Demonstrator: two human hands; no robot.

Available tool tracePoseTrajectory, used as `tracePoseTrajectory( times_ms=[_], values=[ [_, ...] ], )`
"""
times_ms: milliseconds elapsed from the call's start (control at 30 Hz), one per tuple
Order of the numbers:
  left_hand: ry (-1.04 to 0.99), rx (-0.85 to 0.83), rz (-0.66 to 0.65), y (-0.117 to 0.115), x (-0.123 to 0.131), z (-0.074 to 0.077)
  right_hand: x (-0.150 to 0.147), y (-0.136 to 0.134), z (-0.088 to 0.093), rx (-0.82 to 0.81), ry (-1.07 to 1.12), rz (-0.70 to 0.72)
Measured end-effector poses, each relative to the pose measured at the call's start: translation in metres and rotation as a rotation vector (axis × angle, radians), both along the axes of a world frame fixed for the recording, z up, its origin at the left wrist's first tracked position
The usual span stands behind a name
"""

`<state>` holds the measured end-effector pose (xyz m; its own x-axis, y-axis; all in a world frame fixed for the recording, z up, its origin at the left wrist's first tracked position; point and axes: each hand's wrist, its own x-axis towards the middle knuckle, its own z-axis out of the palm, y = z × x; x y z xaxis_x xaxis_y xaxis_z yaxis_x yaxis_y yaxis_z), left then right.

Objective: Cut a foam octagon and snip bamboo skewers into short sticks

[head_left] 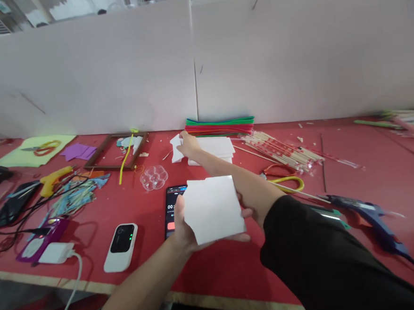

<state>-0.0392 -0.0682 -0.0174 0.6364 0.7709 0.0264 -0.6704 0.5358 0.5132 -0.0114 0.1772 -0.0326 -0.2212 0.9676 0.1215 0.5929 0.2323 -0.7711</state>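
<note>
Square pieces of white card (213, 210), one with a cut corner, rest across the palm of my left hand (184, 225). Its thumb clamps the near left edge, and fingers show past the right side. Beyond it, my right hand (189, 145) reaches over to the far part of the table. Thumb and fingers there close on a small irregular white paper piece (176, 149). A stack of white paper (215, 147) lies just right of that hand. Partly hidden behind the card is a phone (170, 209) with a lit timer screen.
Coloured pipe cleaners (219, 126) lie by the white partition (116, 76). Wrapped sticks (285, 152), yellow-handled scissors (290, 183) and a blue glue gun (369, 214) are at right. At left are a brown frame (102, 153), yellow glue gun (54, 180), power strip (45, 242) and white device (121, 248).
</note>
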Motion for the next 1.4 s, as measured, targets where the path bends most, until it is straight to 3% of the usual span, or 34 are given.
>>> tracePoseTrajectory(
  times_ms=[133,267,400,567,667,800,1000,1400],
  values=[
    [0.014,-0.042,0.085,0.002,-0.005,0.003,0.006,-0.010,-0.001,0.149,-0.113,0.034],
    [-0.072,-0.010,0.060,0.004,-0.006,0.002,0.041,-0.028,0.007,0.279,-0.131,0.068],
    [-0.102,0.000,0.006,0.006,-0.004,-0.001,0.115,-0.068,0.020,0.297,-0.127,0.126],
    [-0.110,0.010,-0.019,0.005,-0.002,-0.003,0.235,-0.149,0.022,0.224,-0.261,0.152],
    [-0.114,-0.002,-0.007,0.005,0.000,-0.003,0.294,-0.200,0.010,0.246,-0.339,0.059],
    [-0.074,-0.038,0.009,0.005,0.003,-0.002,0.342,-0.252,-0.019,0.306,-0.437,-0.065],
    [-0.006,-0.100,0.061,0.003,0.006,0.001,0.360,-0.278,-0.048,0.417,-0.489,-0.127],
    [-0.010,-0.131,0.042,0.001,0.005,0.003,0.353,-0.258,-0.049,0.485,-0.533,-0.131]
  ],
)
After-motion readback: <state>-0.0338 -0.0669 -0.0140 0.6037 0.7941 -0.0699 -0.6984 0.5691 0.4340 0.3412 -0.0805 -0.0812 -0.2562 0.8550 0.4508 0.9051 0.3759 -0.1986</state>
